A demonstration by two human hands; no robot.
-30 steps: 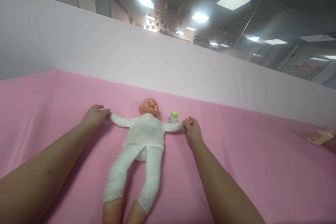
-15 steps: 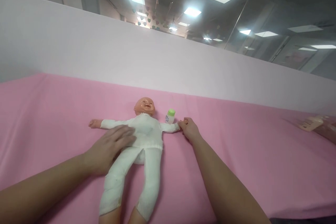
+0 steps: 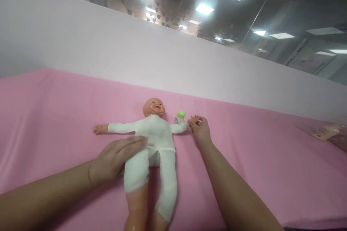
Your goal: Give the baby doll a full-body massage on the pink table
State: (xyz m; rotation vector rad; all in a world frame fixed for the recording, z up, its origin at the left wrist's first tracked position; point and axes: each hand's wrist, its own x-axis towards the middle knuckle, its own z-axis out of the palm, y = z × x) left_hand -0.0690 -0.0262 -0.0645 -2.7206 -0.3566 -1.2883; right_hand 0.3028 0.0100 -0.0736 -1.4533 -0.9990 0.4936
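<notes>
Pink sheet [image 3: 54, 115] on bed, white wall [image 3: 81, 43] behind, lights above. Left hand [image 3: 116, 157] flat, fingers apart, on doll [image 3: 154, 140] hip. Right hand [image 3: 200, 128] pinches doll's hand. Doll on back mid-sheet, white suit, arms wide. Bottle [image 3: 179, 117] by its shoulder.

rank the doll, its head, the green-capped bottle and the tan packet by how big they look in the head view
1. doll
2. doll's head
3. tan packet, cut off by the picture's edge, so unsure
4. green-capped bottle, partly hidden
</notes>
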